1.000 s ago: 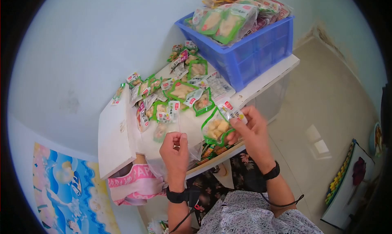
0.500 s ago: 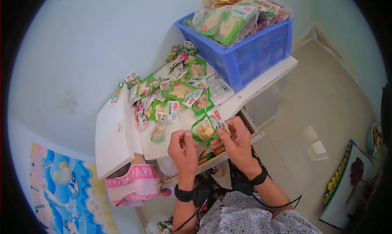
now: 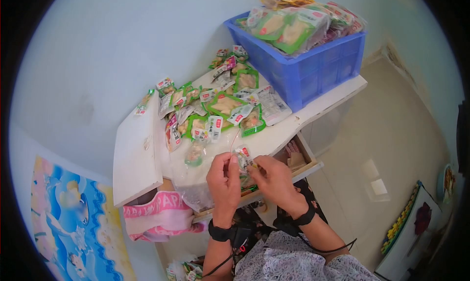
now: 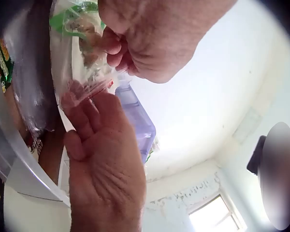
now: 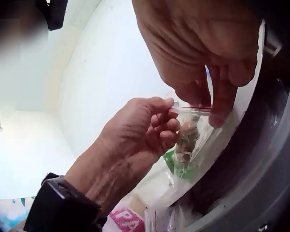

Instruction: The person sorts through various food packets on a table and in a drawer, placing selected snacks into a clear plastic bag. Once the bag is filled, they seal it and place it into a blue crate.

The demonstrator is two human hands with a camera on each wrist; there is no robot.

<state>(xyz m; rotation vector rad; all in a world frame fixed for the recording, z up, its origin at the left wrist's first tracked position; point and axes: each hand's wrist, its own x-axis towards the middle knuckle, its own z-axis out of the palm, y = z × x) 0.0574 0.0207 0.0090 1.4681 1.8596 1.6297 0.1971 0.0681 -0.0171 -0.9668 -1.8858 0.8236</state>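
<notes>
Head view looks steeply down from above and behind the hands, wide fisheye, taking in the table [image 3: 274, 136], blue crate [image 3: 318, 68], wall and floor. Left wrist view sits very near under the left hand [image 4: 104, 164], facing up toward wall and ceiling. Right wrist view is equally near, facing left across the right hand [image 5: 203, 53]. All three share both hands and the packet [image 3: 243, 158].

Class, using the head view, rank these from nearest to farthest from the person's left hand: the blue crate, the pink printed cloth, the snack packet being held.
1. Snack packet, pinched at the left hand.
2. Pink printed cloth, lower left, below the tabletop.
3. Blue crate, far upper right.
</notes>
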